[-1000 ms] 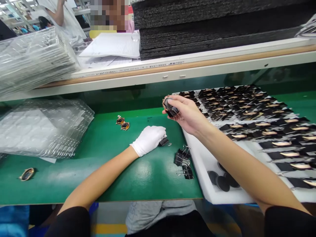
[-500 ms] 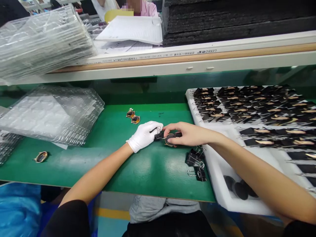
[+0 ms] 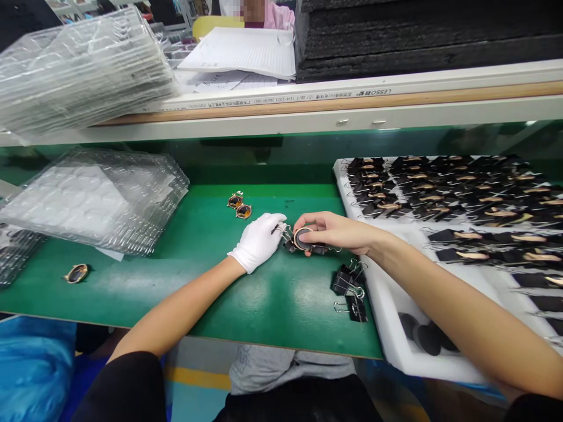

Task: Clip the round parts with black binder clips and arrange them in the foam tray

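My left hand (image 3: 259, 240), in a white glove, pinches the wire handles of a black binder clip (image 3: 289, 244). That clip sits at the left edge of a round gold-rimmed watch case (image 3: 303, 238) with a dark disc on its face. My bare right hand (image 3: 336, 230) grips the case, its thumb on the disc. Another black clip (image 3: 319, 249) shows under the right fingers, partly hidden. Several loose binder clips (image 3: 348, 281) lie on the green table near my right forearm. Two gold watch cases (image 3: 240, 205) lie beyond my left hand.
A white foam tray (image 3: 379, 305) on the right holds rows of clipped pieces and several black discs (image 3: 426, 339). One more gold case (image 3: 76, 273) lies far left. Clear plastic trays (image 3: 97, 199) are stacked at the left. Behind runs a shelf edge (image 3: 246, 126) with black foam sheets (image 3: 422, 41).
The watch case has turned so its disc faces up more. The clip's wire handles now show more plainly at my left fingertips. The view has shifted slightly.
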Tool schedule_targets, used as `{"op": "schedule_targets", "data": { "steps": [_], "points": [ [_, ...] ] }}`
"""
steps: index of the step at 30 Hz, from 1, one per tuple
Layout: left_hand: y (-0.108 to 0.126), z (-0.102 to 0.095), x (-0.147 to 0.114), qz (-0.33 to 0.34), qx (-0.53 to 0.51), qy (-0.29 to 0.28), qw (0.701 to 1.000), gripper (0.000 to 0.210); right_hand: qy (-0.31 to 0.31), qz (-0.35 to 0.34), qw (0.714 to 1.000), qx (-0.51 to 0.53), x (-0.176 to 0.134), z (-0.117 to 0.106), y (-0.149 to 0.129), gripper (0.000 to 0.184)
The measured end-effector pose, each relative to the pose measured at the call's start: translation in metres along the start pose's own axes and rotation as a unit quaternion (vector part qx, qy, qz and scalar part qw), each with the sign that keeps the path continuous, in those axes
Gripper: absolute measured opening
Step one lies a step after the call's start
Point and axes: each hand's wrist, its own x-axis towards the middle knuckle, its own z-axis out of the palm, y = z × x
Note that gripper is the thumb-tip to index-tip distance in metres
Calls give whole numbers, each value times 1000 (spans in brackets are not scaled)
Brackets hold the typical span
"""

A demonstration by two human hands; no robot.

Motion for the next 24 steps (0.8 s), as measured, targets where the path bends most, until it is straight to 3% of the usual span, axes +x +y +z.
{"op": "schedule_targets", "data": {
  "steps": [3,5,7,11,15,18,24],
  "points": [
    [0,-9,3,-25,-111,-67,991,25,-33,-17,999,-34,-2,-12,1,33],
    [-2,-13,5,-53,-193,-79,977,32,-56,-18,994,-88,-5,-19,0,33],
    [-4,-13,7,-53,-249,-50,966,43,-81,-3,985,-150,-7,-23,0,32],
    [-4,-9,7,57,-238,15,969,52,-128,15,957,-262,-12,-24,-2,24],
    [2,-9,4,58,-237,8,970,52,-44,-23,938,-344,-20,-24,-9,26],
    [6,-6,3,18,-294,26,955,45,0,-71,941,-331,-22,-20,-14,23],
    [8,0,3,-46,-317,104,942,35,-7,-141,976,-166,-8,2,-7,27]
  ]
}}
